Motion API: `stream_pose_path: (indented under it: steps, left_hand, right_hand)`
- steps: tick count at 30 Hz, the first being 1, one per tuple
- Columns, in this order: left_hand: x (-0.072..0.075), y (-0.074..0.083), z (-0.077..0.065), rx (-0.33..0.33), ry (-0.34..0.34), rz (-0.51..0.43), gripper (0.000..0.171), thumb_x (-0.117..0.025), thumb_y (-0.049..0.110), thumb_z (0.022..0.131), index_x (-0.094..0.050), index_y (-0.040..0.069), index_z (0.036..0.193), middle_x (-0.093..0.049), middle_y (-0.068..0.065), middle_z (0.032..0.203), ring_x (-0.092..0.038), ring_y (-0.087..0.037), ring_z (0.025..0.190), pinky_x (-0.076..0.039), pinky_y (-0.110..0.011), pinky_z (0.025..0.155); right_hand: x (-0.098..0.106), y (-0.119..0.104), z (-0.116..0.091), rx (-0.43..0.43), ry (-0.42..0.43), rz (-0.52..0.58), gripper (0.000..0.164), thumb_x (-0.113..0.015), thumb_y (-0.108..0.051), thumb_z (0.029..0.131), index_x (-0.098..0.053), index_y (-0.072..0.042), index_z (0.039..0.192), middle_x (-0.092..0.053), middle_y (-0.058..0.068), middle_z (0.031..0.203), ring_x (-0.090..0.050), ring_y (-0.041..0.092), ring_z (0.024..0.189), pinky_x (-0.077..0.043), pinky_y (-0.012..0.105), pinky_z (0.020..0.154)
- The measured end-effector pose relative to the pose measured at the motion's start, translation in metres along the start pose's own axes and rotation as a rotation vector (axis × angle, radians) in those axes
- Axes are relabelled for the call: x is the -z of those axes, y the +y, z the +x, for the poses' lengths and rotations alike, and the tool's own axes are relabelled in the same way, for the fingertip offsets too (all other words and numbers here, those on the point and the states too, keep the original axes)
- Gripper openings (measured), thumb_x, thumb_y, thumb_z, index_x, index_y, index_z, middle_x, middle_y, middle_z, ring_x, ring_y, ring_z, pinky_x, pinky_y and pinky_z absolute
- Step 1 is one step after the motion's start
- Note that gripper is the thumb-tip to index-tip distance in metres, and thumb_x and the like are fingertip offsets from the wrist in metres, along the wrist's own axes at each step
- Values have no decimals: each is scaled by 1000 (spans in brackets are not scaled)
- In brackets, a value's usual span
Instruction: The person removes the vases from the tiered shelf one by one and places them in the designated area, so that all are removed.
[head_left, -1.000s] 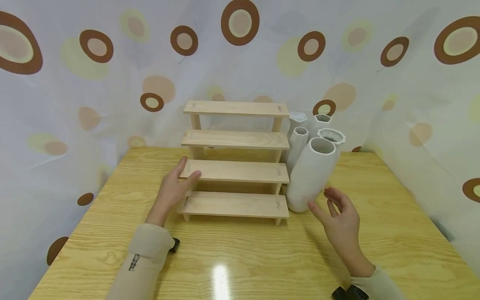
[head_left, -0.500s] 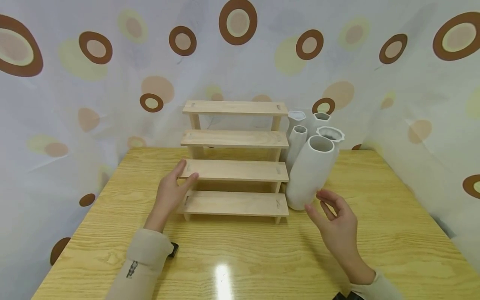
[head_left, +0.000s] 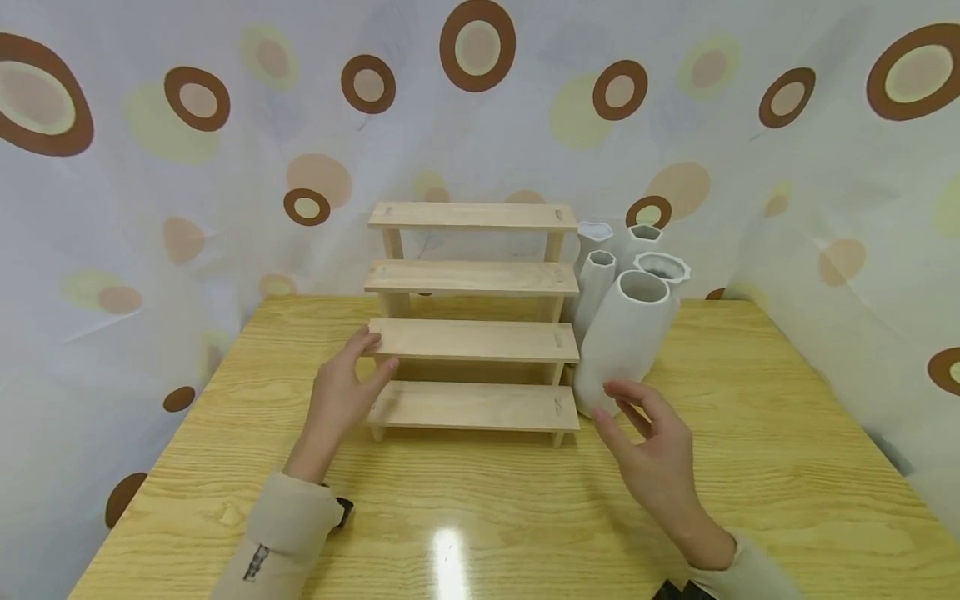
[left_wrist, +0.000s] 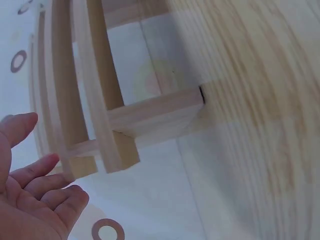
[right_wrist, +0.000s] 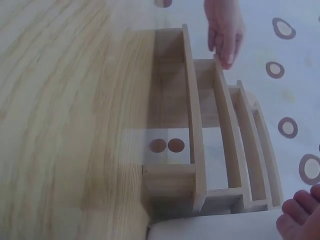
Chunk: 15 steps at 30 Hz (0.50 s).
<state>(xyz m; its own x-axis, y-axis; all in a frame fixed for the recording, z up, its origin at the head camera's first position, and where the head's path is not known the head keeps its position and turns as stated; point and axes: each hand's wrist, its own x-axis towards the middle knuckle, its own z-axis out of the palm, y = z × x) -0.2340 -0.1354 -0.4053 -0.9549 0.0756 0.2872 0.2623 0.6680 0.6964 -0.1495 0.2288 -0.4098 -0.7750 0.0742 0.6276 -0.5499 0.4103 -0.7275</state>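
A four-step wooden display stand [head_left: 472, 340] stands on the table. At the left end of its second step from the bottom is my left hand [head_left: 341, 387], thumb and fingers spread apart. In the left wrist view the left hand [left_wrist: 40, 195] has its fingertips by the board ends; whether they touch is hard to tell. Several white vases [head_left: 626, 333] stand close together against the stand's right side. My right hand [head_left: 652, 450], loosely bent and holding nothing, is in front of the nearest vase's lower part. That vase [right_wrist: 215, 230] shows at the bottom of the right wrist view.
The wood-grain table [head_left: 480, 517] reaches back to a patterned cloth backdrop [head_left: 480, 150], which also runs along both sides. The rear vases [head_left: 597, 279] are partly hidden by the front one and the stand.
My right hand has moved left across the front of the nearest vase. My left fingers have loosened from the step's end and drawn back slightly. Stand and vases look unmoved.
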Motion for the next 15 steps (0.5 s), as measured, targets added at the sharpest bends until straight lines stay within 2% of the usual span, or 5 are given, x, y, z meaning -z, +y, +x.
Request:
stream_pose_path:
  steps: [3,5,8,10,15]
  left_hand:
    - [1,5,-4,-23,9,11,54,-62,39,98,-54,6,141,-36,-11,156,-39,-37,137,-35,-55,109]
    - [1,10,-7,-50,19,9,54,-63,38,98,-54,5,140,-37,-11,155,-38,-36,138,-35,-55,109]
    - [1,22,-12,-96,39,8,53,-65,33,97,-53,4,141,-38,-10,154,-35,-33,141,-34,-53,110]
    - [0,30,-15,-131,51,13,55,-65,31,98,-52,3,142,-39,-10,154,-32,-30,142,-32,-51,111]
    - [-6,44,-19,-223,62,81,60,-62,35,99,-45,2,148,-38,-11,154,-33,-28,142,-35,-50,110]
  right_hand:
    - [-4,3,2,162,-13,-79,35,-74,9,82,-66,6,116,-64,19,114,-59,19,111,-45,21,98]
    - [-7,4,5,275,-14,-132,30,-72,-6,89,-66,6,116,-65,19,115,-60,26,110,-43,20,100]
    - [-15,2,13,402,-28,-203,39,-64,-29,97,-67,4,117,-66,18,117,-60,33,109,-40,20,102]
    - [-20,-1,18,439,-62,-253,46,-56,-37,101,-66,5,118,-65,19,119,-60,35,111,-39,22,104]
    - [-34,-3,32,466,-127,-375,48,-50,-36,104,-65,6,121,-63,20,124,-57,35,118,-42,36,105]
